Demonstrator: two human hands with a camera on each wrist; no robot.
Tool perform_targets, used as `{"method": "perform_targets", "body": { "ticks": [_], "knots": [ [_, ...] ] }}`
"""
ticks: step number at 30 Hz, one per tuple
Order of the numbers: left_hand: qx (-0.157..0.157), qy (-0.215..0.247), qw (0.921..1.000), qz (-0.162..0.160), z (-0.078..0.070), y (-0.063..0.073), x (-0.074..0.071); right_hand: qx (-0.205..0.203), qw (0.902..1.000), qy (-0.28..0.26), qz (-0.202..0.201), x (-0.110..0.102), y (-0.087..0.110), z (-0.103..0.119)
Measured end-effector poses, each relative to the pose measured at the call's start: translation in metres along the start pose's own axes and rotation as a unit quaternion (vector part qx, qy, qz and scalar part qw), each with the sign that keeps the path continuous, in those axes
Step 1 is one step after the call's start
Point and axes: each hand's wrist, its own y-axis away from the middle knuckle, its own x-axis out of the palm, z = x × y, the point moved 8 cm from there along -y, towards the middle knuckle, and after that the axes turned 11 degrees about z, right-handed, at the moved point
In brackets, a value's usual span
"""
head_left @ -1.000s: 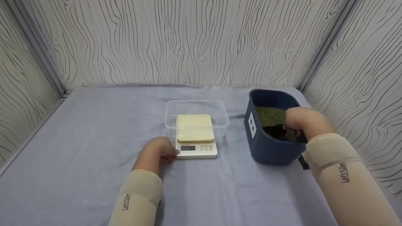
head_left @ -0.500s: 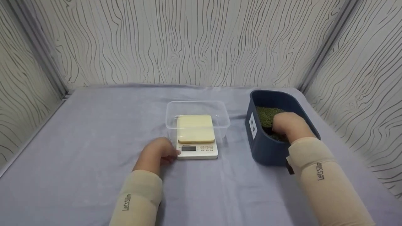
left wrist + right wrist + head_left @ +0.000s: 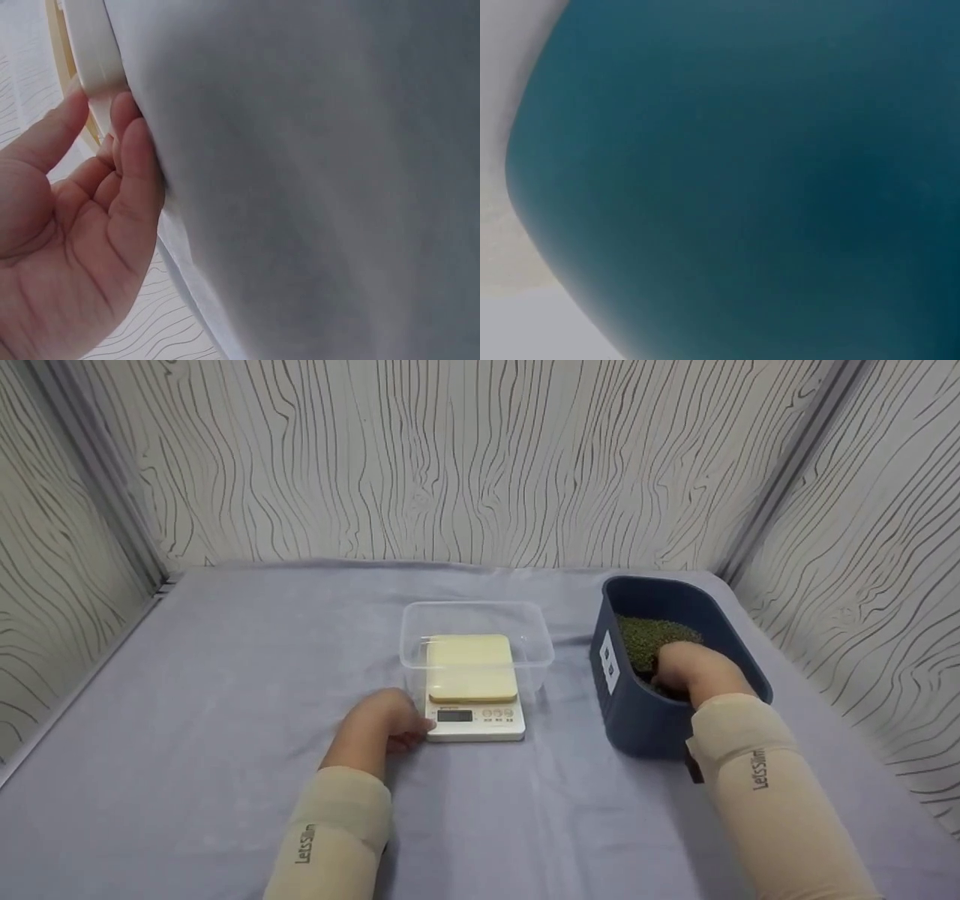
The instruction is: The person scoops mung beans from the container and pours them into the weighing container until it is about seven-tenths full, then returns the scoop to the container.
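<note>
- Head view: the white scale (image 3: 480,727) is placed near the middle of the frame, with its display turned toward the bottom edge.
- Its lower left corner is pinched between the thumb and fingers of the left hand (image 3: 384,716); this grip is seen also at the left of the left wrist view.
- Through a clear container (image 3: 533,664), the pale yellow top of the scale is seen.
- At the right of the frame, a blue bin (image 3: 646,735) is placed, and green grains (image 3: 645,639) are contained in it.
- The right hand (image 3: 688,666) is held inside the bin, at the grains; its fingers are hidden, so it cannot be told whether something is gripped.
- Under these things, a greyish cloth (image 3: 225,682) is spread.
</note>
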Motion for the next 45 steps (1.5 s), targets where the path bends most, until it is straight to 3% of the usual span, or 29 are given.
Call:
{"method": "perform_targets", "body": {
  "ticks": [6,22,32,45],
  "knots": [
    [0.007,0.025,0.9997,-0.002,0.000,0.000,0.001,-0.008,0.9999,-0.001,-0.010,-0.002,0.002,-0.004],
    [-0.005,0.008,0.9999,-0.005,0.004,-0.005,-0.003,-0.028,0.9895,-0.041,-0.136,-0.016,0.017,-0.031],
    [0.011,0.017,0.9998,0.000,0.002,-0.001,-0.002,-0.029,0.9864,-0.048,-0.155,-0.017,0.026,-0.031],
    [0.009,0.005,0.9999,-0.005,0.001,-0.003,0.000,-0.035,0.9856,-0.054,-0.156,-0.016,0.031,-0.029]
  ]
}}
